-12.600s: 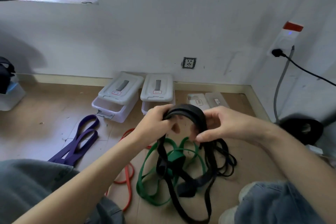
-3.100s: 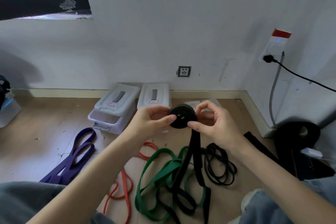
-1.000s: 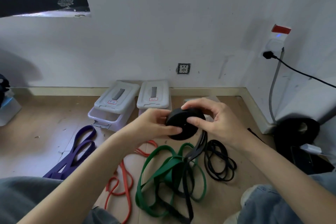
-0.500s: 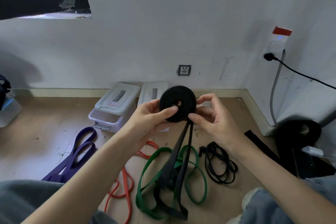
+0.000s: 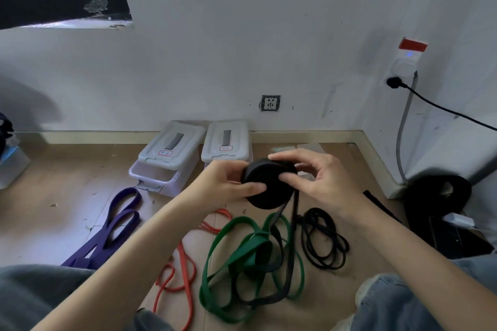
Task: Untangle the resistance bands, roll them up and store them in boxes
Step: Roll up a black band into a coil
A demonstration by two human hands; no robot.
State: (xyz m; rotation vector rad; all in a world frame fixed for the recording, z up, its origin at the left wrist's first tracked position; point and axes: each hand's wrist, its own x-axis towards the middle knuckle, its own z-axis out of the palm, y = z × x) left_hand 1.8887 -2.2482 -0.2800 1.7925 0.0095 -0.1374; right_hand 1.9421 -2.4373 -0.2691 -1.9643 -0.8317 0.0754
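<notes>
I hold a tight roll of black resistance band (image 5: 269, 191) above the floor. My left hand (image 5: 223, 185) grips its left side with the thumb across the face. My right hand (image 5: 320, 183) pinches it from the right, thumb on the face and fingers over the top. The band's loose tail (image 5: 285, 258) hangs down and lies across a green band (image 5: 242, 247). An orange band (image 5: 174, 274), a purple band (image 5: 113, 226) and a thin black band (image 5: 322, 239) lie loose on the floor. Two white lidded boxes (image 5: 169, 153) (image 5: 226, 142) stand by the wall, the left one's front open.
Flat clear lids (image 5: 309, 148) lie behind my hands. A black round object (image 5: 438, 196) and dark items sit at the right by the wall. A cable runs from the wall socket (image 5: 398, 80). My knees in jeans (image 5: 403, 303) frame the floor.
The roll has grown thicker as more band was wound on. Since half a second ago it dropped lower and tilted, and my right fingers came over its top. The hanging tail is shorter.
</notes>
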